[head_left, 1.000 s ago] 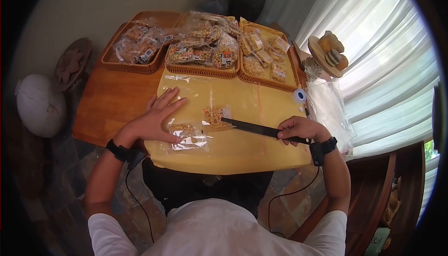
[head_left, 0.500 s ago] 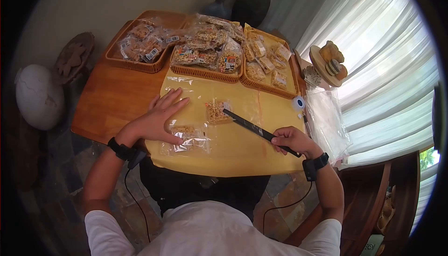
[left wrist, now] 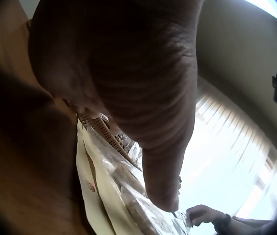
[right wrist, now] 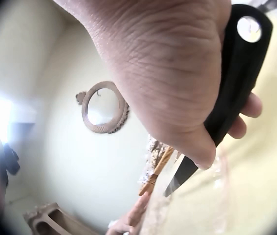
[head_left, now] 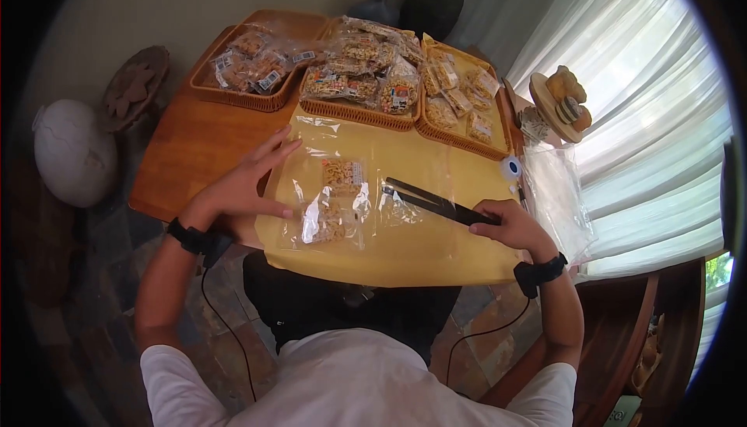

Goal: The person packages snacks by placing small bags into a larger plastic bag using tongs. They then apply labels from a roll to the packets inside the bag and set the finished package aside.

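In the head view my right hand [head_left: 515, 227] grips a long black knife [head_left: 432, 203] with a hole in its handle end, its thumb along the side. The knife points left, its tip over the clear plastic film [head_left: 401, 159], just right of a snack packet [head_left: 342, 176]. Directly below that packet lies a second snack packet [head_left: 325, 226], partly hidden by glare on its wrapper. My left hand [head_left: 247, 186] is spread, with its thumb beside the lower packet and its fingers along the left edge of the film.
Three wicker trays stand along the back: the left tray [head_left: 257, 102], the middle tray [head_left: 358, 118] and the right tray [head_left: 467, 145], all holding wrapped snacks. A roll of tape [head_left: 510, 167] and clear bags [head_left: 559, 201] lie at the right edge of the yellow mat [head_left: 373, 271].
The upper packet has shifted left and now lies above the lower one. The left hand has drawn back left off the lower packet. The knife tip has followed the upper packet leftward.
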A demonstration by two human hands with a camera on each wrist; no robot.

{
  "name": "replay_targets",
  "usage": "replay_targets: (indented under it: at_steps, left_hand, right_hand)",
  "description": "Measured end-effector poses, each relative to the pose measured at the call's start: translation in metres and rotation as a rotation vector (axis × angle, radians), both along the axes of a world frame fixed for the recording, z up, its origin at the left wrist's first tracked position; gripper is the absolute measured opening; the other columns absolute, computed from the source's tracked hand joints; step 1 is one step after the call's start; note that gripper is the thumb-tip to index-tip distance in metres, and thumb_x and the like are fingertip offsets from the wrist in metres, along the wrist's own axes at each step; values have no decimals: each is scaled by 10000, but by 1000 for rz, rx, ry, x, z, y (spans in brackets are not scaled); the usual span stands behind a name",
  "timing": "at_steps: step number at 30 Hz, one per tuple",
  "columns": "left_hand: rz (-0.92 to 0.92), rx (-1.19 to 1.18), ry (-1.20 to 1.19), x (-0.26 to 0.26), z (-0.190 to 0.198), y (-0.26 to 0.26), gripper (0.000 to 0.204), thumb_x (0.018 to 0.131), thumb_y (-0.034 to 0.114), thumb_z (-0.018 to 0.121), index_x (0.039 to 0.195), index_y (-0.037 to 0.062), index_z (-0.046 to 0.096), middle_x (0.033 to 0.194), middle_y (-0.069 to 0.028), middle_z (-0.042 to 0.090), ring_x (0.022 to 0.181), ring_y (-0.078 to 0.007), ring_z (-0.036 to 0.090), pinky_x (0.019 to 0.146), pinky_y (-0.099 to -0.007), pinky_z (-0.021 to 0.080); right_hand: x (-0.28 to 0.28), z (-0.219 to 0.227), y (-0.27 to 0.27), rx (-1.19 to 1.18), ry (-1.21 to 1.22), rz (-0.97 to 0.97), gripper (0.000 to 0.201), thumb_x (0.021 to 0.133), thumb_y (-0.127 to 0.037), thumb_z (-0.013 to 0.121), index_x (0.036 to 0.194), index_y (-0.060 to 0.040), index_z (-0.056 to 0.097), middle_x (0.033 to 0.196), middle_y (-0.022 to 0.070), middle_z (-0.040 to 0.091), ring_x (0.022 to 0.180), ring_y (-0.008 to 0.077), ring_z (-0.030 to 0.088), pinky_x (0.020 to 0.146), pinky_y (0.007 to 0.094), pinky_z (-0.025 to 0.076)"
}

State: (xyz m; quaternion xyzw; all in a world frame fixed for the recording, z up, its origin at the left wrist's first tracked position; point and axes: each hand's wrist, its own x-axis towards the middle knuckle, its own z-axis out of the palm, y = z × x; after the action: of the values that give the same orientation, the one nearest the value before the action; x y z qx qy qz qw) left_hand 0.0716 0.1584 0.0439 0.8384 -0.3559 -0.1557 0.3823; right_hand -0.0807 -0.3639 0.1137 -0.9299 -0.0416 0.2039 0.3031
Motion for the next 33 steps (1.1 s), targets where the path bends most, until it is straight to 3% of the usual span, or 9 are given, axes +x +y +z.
replay_targets:
  at_steps: [1,4,6,16,21,23,25,28,33]
  left_hand:
    - [-25,64,-56,2,-6,15,1370,649,681,948,1740,166,300,1812,-243,149,1689,-422,106,1357,-554,80]
    - [-69,239,-170,-4,-8,19,1432,584,689,967,1741,170,300,1809,-249,155,1688,-427,103,1359,-554,81]
    - [-77,362,-222,-10,-4,20,1463,551,689,976,1742,175,299,1810,-247,154,1690,-426,92,1359,-559,78]
    - [-72,368,-189,-9,0,16,1514,535,663,983,1761,196,228,1826,-219,116,1701,-395,34,1364,-553,39]
    - [-77,268,-100,-2,-3,21,1537,552,668,982,1767,172,181,1829,-219,102,1705,-376,24,1363,-547,31]
    - [-70,335,-150,-5,-6,14,1581,537,787,933,1771,164,166,1829,-226,95,1703,-389,23,1351,-569,14]
    - [-51,325,-154,-6,-7,13,1580,540,789,931,1770,158,166,1830,-221,99,1703,-387,28,1351,-571,15]
    - [-40,334,-165,-8,-9,11,1580,542,794,928,1769,153,167,1831,-211,109,1703,-386,36,1352,-573,17]
    - [-39,361,-183,-10,-6,10,1564,544,735,964,1762,138,186,1822,-224,132,1704,-375,41,1359,-563,27]
  right_hand:
    - [-5,-2,-1,-3,5,-3,250,985,-224,830,1117,-26,751,844,23,724,741,111,665,691,307,530]
    - [-12,-7,6,2,-282,147,312,946,-211,853,1159,-10,746,931,86,750,805,205,706,738,363,545]
    - [-10,-9,22,-25,-284,256,376,908,-265,867,1183,-30,763,1017,154,757,921,357,738,820,420,580]
    - [-4,-14,35,-29,-372,305,372,915,-254,857,1194,-30,757,1017,156,751,930,361,737,825,424,582]
    - [5,-10,12,-113,-400,170,387,890,-214,878,1177,10,745,962,161,738,872,329,733,785,390,566]
    - [12,-15,6,-79,-415,167,384,894,-211,873,1179,12,746,964,161,735,869,326,731,783,390,566]
    - [21,-18,3,-119,-481,76,387,909,-240,862,1184,7,749,973,161,736,875,340,731,785,403,569]
    - [32,-27,12,-203,-538,162,402,925,-284,851,1192,0,751,986,162,738,887,357,732,796,418,575]
    - [34,-33,30,-125,-489,233,421,929,-317,848,1208,-15,752,989,163,737,906,363,729,798,424,571]
